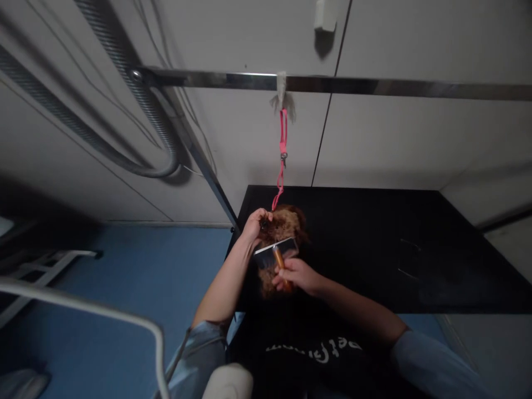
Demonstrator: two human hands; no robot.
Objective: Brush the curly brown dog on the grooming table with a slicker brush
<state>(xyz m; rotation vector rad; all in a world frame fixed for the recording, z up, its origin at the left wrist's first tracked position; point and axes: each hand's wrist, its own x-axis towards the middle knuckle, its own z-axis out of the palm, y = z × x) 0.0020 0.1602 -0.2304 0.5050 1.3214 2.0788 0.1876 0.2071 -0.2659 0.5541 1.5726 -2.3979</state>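
Note:
A small brown curly-haired dog (286, 224) stands on a black grooming table (374, 244), tied by a pink leash (282, 149) to a metal bar (374, 86) overhead. My left hand (254, 223) is closed on the fur by the dog's head. A slicker brush (276, 252) with an orange handle is gripped in my right hand (296, 275), its flat pad laid against the dog's back. Most of the dog's body is hidden behind the brush and my hands.
A grey corrugated hose (124, 72) loops along the white wall at the left. A slanted metal post (208, 172) rises at the table's left corner. The floor (124, 288) is blue. A white tube frame (83, 305) crosses the lower left.

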